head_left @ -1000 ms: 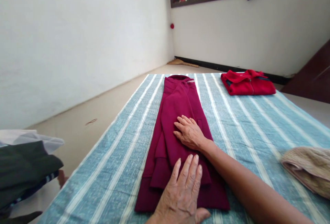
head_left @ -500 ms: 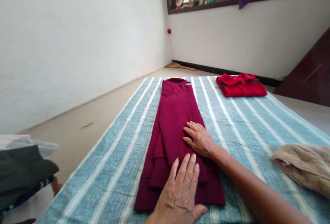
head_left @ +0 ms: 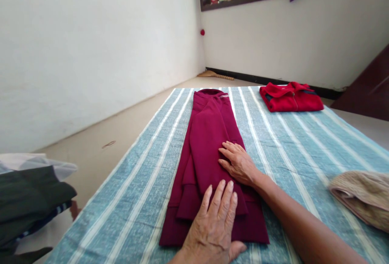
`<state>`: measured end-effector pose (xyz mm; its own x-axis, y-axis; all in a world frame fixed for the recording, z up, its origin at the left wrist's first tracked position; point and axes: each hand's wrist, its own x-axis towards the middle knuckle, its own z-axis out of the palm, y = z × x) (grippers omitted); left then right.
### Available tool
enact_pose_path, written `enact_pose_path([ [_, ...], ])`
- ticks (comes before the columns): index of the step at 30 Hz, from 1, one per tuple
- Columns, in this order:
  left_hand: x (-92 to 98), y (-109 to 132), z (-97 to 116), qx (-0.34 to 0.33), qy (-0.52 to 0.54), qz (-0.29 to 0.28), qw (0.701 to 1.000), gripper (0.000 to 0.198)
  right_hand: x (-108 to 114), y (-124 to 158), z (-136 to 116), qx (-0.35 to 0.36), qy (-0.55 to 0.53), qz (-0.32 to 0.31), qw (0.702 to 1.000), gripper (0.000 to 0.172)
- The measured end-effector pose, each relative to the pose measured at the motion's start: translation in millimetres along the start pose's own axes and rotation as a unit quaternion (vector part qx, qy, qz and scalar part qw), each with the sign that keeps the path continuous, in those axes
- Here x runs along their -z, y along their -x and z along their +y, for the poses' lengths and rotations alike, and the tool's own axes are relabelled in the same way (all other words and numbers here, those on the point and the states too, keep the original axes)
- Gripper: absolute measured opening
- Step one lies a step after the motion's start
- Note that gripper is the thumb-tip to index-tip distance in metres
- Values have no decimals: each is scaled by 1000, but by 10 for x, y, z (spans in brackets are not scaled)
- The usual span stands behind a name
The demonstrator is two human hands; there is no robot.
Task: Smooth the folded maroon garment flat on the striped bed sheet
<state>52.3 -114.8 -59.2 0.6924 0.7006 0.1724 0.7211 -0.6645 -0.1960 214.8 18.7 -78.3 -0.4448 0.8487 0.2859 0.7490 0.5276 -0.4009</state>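
A maroon sweatshirt (head_left: 208, 134) lies folded into a long narrow strip, its collar at the far end and its hem towards me. Its sleeves are laid lengthwise on top, cuffs near the hem. My left hand (head_left: 212, 223) rests flat over the cuffs, fingers stretched out and thumb apart. Further up, my right hand (head_left: 238, 162) lies on the right side of the sweatshirt with its fingers extended. Neither hand grips the cloth.
A striped blue and white sheet (head_left: 133, 191) covers the surface. A folded red jacket (head_left: 291, 98) sits at the far right, a beige cloth (head_left: 364, 197) at the near right. Dark and white clothes (head_left: 33, 199) are piled at the left. A broom (head_left: 215, 75) lies on the floor.
The view has shifted slightly, so the jacket and beige cloth appear a little further right. Both hands keep nearly the same places on the sweatshirt.
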Motion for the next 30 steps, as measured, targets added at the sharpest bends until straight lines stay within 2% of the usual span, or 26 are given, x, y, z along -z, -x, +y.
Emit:
enact_pose_path([
  [30,8,-7,6,2,-5,-2,1000,81,43,-5,-22,-3,-7,-1,1000,36],
])
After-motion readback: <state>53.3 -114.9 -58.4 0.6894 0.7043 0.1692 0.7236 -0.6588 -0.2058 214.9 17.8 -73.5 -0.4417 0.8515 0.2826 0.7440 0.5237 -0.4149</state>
